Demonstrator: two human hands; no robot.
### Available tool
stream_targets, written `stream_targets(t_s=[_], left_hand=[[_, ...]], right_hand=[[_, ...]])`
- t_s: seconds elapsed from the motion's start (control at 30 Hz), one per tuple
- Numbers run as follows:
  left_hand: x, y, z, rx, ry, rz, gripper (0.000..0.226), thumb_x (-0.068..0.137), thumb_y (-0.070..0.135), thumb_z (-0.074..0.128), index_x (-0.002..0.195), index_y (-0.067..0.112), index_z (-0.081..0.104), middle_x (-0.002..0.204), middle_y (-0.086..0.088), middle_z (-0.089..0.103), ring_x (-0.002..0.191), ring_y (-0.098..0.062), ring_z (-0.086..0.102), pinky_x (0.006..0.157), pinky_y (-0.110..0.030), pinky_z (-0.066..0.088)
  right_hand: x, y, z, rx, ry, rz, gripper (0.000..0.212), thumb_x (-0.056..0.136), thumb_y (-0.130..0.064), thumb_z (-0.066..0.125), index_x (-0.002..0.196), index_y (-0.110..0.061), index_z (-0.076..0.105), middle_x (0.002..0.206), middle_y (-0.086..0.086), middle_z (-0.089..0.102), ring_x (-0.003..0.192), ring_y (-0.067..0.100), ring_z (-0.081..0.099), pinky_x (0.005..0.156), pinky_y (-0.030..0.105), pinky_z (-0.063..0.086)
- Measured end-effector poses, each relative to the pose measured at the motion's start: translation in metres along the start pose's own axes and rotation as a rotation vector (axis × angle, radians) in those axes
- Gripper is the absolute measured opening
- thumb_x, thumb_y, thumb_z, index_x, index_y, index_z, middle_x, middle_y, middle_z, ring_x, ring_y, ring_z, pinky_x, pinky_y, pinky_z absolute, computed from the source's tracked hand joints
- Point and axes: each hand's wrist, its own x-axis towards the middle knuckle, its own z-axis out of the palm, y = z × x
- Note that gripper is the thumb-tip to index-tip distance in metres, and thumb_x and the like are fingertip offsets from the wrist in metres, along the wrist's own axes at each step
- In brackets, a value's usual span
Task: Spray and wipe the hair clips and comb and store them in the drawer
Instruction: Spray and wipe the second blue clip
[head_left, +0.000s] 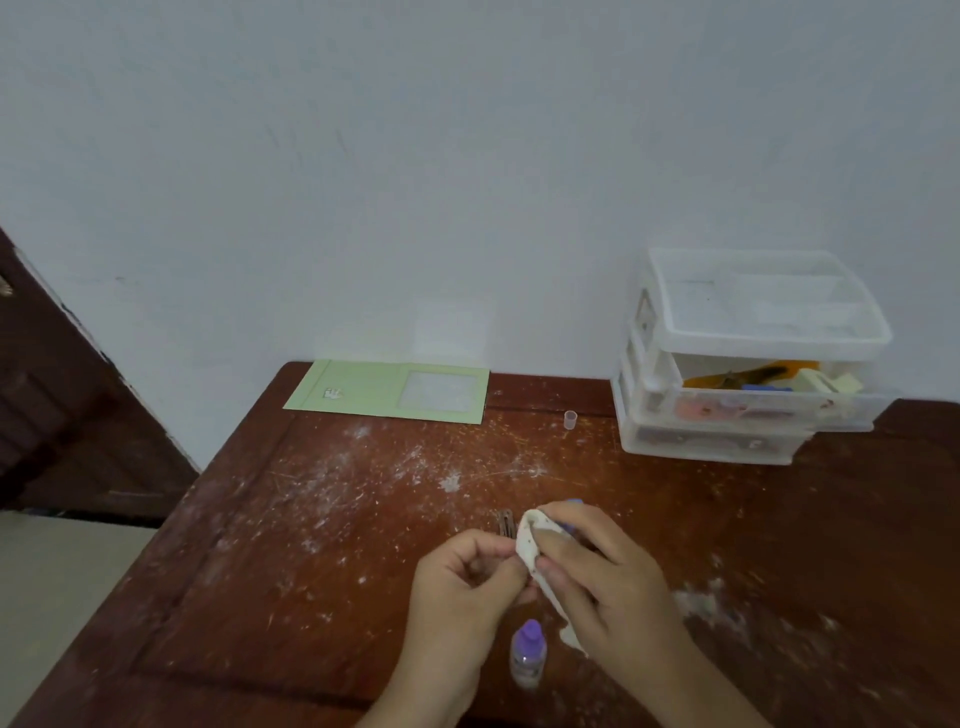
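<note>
Over the near table edge (218, 545) | left hand (462, 582) curled, pinching something small, hidden | right hand (597, 571) grips the white cloth (530, 545) against it | hair clips (506, 522) lie just beyond | spray bottle (527, 652) stands below | drawer unit (748, 358), middle drawer out, holds mixed items.

No legible txt anywhere.

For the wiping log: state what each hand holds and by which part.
Right hand grips the white cloth around its upper part, the lower end hanging free. Left hand pinches something small against the cloth at its fingertips; it is hidden, so cannot be identified.
</note>
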Motion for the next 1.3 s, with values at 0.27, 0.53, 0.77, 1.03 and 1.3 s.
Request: stream_targets(t_s=[0.27,0.53,0.77,1.03,1.3], left_hand=[[-0.005,0.005,-0.007,0.032,-0.015,0.058,0.033,0.068,-0.024,0.058,0.049,0.002,0.053,0.037,-0.010,0.055,0.030,-0.012,0.050,0.037,-0.016,0.043],[-0.012,0.007,-0.008,-0.075,-0.050,-0.081,0.032,0.079,-0.021,0.046,0.056,-0.001,0.058,0.040,-0.011,0.057,0.033,-0.011,0.055,0.034,-0.015,0.044],[-0.018,0.010,-0.008,-0.087,-0.037,-0.099,0.034,0.074,-0.023,0.052,0.047,-0.002,0.054,0.034,-0.014,0.051,0.024,-0.012,0.046,0.028,-0.013,0.037],[-0.011,0.000,-0.013,0.154,-0.136,-0.028,0.018,0.060,-0.013,0.064,0.051,0.001,0.056,0.036,-0.010,0.057,0.030,-0.012,0.053,0.036,-0.014,0.043],[-0.010,0.001,-0.001,-0.232,-0.070,-0.168,0.032,0.074,-0.021,0.055,0.090,0.007,0.061,0.051,-0.008,0.065,0.040,-0.012,0.059,0.037,-0.017,0.049]], right_hand=[[0.009,0.010,-0.004,-0.143,0.075,-0.097,0.043,0.098,-0.028,0.030,0.084,-0.011,0.067,0.087,0.000,0.066,0.069,0.010,0.060,0.064,0.016,0.047],[0.003,0.007,-0.019,0.000,0.124,-0.020,0.034,0.095,-0.028,0.039,0.095,-0.008,0.066,0.101,0.002,0.063,0.089,0.004,0.057,0.085,0.007,0.043],[-0.013,0.000,-0.006,-0.088,0.069,-0.109,0.015,0.092,-0.021,0.047,0.098,-0.017,0.060,0.109,-0.008,0.056,0.072,0.011,0.056,0.068,0.018,0.046],[-0.008,0.007,-0.033,0.598,-0.191,0.723,0.021,0.081,-0.027,0.063,0.075,-0.046,0.069,0.060,-0.008,0.058,0.060,0.009,0.050,0.060,0.022,0.039],[-0.012,-0.008,-0.019,0.905,0.050,0.924,0.022,0.066,-0.032,0.071,0.059,-0.012,0.065,0.044,-0.001,0.044,0.041,0.014,0.037,0.045,0.020,0.033]])
